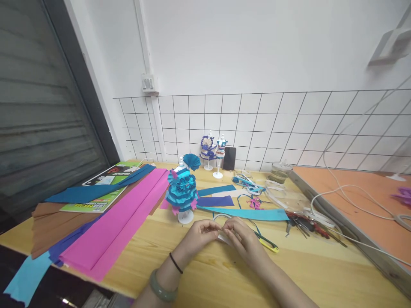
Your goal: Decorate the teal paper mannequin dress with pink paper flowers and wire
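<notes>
My left hand (204, 233) and my right hand (243, 236) meet over the wooden table, fingertips pinched close together. Whatever lies between the fingertips is too small and hidden to name. A narrow white strip (224, 238) shows just under the fingers; I cannot tell whether either hand grips it. Behind them, a curved white band (221, 216) is partly covered by my hands. Scissors (268, 243) with yellow and dark green handles lie right beside my right hand. Beyond my left hand stands a small dress-form stand (185, 217) wearing a ruffled teal paper dress (182, 190) with pink trim.
Pink paper (118, 218), brown paper (48, 222) and a magazine (102, 190) cover the left side. A light blue strip (244, 213) crosses behind my hands. Two decorated stands (217, 174) and a phone (229, 158) are at the wall. Tools (308, 224) and cables lie right.
</notes>
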Demonstrator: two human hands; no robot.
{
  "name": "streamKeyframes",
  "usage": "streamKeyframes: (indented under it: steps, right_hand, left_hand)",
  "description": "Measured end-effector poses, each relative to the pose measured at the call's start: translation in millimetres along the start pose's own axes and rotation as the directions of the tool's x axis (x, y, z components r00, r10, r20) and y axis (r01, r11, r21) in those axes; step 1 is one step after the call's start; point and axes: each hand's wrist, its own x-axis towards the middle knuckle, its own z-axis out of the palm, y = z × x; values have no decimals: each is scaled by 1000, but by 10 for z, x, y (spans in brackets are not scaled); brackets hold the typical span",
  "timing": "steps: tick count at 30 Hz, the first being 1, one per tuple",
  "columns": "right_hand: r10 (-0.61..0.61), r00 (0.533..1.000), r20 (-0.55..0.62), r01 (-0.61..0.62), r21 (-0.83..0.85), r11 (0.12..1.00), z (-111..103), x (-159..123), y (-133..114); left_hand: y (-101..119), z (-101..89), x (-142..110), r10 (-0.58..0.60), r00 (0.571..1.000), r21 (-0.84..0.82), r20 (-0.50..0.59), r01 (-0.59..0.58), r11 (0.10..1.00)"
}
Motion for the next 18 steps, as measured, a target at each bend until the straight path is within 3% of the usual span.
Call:
streamKeyframes:
  steps: [6, 11, 18]
  right_hand:
    - [-71, 994, -80, 71, -12, 997, 7, -3, 36]
    - [-142, 986, -90, 131, -123, 984, 18, -5, 92]
    - [-196, 973, -120, 162, -248, 955, -2, -2, 75]
  left_hand:
    - [-2, -43, -19, -39, 999, -166, 8, 40, 985]
    - [2, -39, -28, -65, 998, -188, 6, 65, 980]
    - [0, -33, -36, -59, 993, -159, 105, 75, 984]
